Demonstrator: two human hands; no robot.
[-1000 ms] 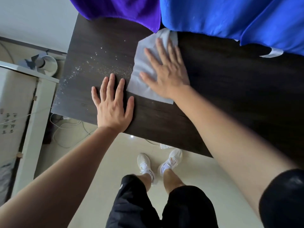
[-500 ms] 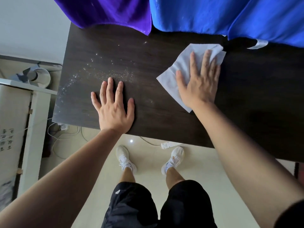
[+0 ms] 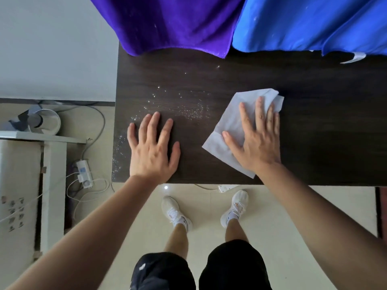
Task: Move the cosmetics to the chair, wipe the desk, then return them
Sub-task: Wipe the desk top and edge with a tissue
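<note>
mid-wipe, by the look of it. pressing a thin white paper wipe (image 3: 228, 120) flat onto the dark brown wood-grain bench (image 3: 324, 132) with the right hand (image 3: 255, 141): palm down, fingers straight and spread, gripping nothing, just pinning the sheet. bracing with the left hand (image 3: 151, 149) as well, flat and splayed on bare wood near the front edge, holding nothing.

now for doing it well: probably best to sweep leftward, toward the scatter of pale glinting specks (image 3: 188, 109) between the two hands and trailing down the bench's left edge. worth pushing with the whole palm, to stop the sheet bunching. better to lift the left hand clear first, resting right at the fringe of that speckled patch. wise to draw the grit inward and gather it, not flick it off onto the floor. careful too near the purple cloth (image 3: 178, 24) and the blue cloth (image 3: 314, 21) draped over the back edge.

as for the wipe itself: lying right of centre, near corner almost at the front edge, far corner rumpled under the fingertips (image 3: 260, 101), otherwise smooth and clean-looking. no cosmetics or chair in view.
</note>
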